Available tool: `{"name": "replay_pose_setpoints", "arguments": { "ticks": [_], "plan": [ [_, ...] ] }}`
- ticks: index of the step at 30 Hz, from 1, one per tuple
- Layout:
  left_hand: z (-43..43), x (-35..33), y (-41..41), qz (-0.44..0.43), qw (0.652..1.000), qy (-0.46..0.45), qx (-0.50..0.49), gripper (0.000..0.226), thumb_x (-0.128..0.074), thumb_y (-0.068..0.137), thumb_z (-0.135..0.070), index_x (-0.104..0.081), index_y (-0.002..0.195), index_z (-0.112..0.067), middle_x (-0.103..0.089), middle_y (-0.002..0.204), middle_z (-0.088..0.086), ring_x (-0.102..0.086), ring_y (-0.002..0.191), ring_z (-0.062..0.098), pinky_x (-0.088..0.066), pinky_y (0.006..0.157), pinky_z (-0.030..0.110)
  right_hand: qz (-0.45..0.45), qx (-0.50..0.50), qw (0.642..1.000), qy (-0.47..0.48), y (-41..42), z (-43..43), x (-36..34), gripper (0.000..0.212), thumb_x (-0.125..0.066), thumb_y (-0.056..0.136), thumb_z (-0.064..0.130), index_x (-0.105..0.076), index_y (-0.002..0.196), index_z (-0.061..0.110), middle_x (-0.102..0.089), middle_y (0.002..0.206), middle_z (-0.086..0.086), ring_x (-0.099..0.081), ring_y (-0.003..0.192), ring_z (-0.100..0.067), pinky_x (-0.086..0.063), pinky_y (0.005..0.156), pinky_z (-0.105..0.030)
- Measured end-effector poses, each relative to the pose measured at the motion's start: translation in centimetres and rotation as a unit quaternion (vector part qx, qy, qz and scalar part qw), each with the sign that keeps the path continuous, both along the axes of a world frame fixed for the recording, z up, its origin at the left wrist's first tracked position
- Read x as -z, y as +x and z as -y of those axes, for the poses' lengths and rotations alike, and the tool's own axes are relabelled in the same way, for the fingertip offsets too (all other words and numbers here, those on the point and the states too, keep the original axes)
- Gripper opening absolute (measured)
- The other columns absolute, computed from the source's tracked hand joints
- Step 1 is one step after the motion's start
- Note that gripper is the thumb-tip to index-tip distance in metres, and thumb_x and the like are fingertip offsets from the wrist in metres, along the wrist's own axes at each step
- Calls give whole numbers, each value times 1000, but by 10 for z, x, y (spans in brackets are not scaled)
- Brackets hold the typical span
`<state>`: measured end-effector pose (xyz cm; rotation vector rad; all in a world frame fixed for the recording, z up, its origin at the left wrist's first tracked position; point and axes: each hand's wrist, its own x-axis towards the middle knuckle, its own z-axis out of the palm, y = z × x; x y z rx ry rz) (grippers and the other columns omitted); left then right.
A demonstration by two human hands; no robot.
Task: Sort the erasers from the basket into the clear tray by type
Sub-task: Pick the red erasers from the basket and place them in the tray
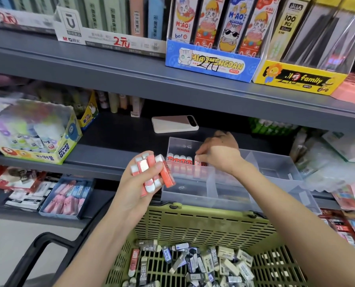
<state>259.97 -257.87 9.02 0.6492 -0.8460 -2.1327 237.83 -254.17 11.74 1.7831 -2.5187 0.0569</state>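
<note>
Blue box (211, 64) reads "MIAOMENGDAN", glue carton (64, 151) "POWER GLUE", erasers (143, 273) "2B".

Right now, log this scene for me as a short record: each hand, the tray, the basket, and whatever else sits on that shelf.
left hand: fingers curled round a bunch of red-and-white erasers
right hand: pinches one red eraser at the end of the tray's row
clear tray: on the shelf edge; row of red erasers upright in the rear left compartment
basket: green, below the tray, holds loose mixed erasers
phone: flat on the shelf behind the tray
</note>
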Motion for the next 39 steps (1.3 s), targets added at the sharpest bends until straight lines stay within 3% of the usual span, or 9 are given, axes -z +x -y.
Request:
{"name": "replay_pose_setpoints", "arguments": {
  "ticks": [8,12,15,19,23,28,32,36,39],
  "plan": [
    [-2,-4,0,1,1000,4,-4,38,-69,65,-9,-60,101,-16,-73,79,-3,-71,74,12,-57,59,30,-65,18,997,-31,5,-7,4,20,-55,86,41,-73,89,31,-72,96,10,-47,101,-20,-26,90,-31],
    [-3,-6,-1,2,1000,-9,-2,39,-69,66,-9,-58,103,-15,-72,79,-4,-70,74,11,-57,60,31,274,-22,947,-170,40,-25,-15,15,-61,87,33,-74,90,25,-73,91,11,-59,85,-12,-43,86,-28],
    [-3,-7,-1,-4,1000,-23,4,38,-67,67,-9,-56,104,-13,-72,81,-1,-71,77,15,-57,59,31,480,-73,869,-94,74,-30,-29,26,-67,84,28,-67,108,18,-71,80,6,-63,72,-1,-48,65,-14],
    [-3,-7,3,-8,999,-34,17,36,-68,69,-10,-57,103,-12,-72,84,3,-71,80,20,-57,60,32,563,-78,822,-40,84,-31,-39,32,-63,88,22,-59,120,19,-65,75,-9,-59,66,-19,-46,50,-27],
    [-4,-5,2,13,999,-48,11,35,-75,65,-13,-62,97,-14,-68,81,3,-70,76,16,-55,60,26,554,-99,826,-36,79,-34,-38,12,-67,85,19,-67,98,20,-64,74,3,-57,63,-9,-44,47,-24],
    [1,-3,0,-12,997,71,-33,30,-71,65,-16,-60,93,-10,-65,69,4,-65,60,14,-53,53,23,605,87,756,-235,42,-15,-34,5,-68,81,0,-66,85,2,-64,64,-7,-55,46,-9,-49,47,-18],
    [3,-2,0,-40,990,131,-34,21,-70,69,-17,-62,87,-10,-68,70,9,-68,63,17,-55,53,25,570,155,776,-221,39,10,-7,19,-68,78,-8,-55,90,0,-60,68,-10,-57,39,-9,-52,48,-20],
    [2,-3,1,-38,988,148,-25,18,-69,70,-23,-64,83,-12,-71,78,12,-70,67,20,-56,55,27,503,138,841,-145,47,26,13,15,-72,78,4,-63,88,-2,-65,69,-12,-62,55,-18,-56,68,-35],
    [3,-6,2,-9,990,138,-20,25,-70,69,-31,-62,87,-15,-72,82,8,-68,65,16,-52,48,22,413,103,901,-91,48,33,14,16,-72,79,11,-72,92,3,-72,85,-13,-62,72,-14,-52,75,-28]
  ]
}}
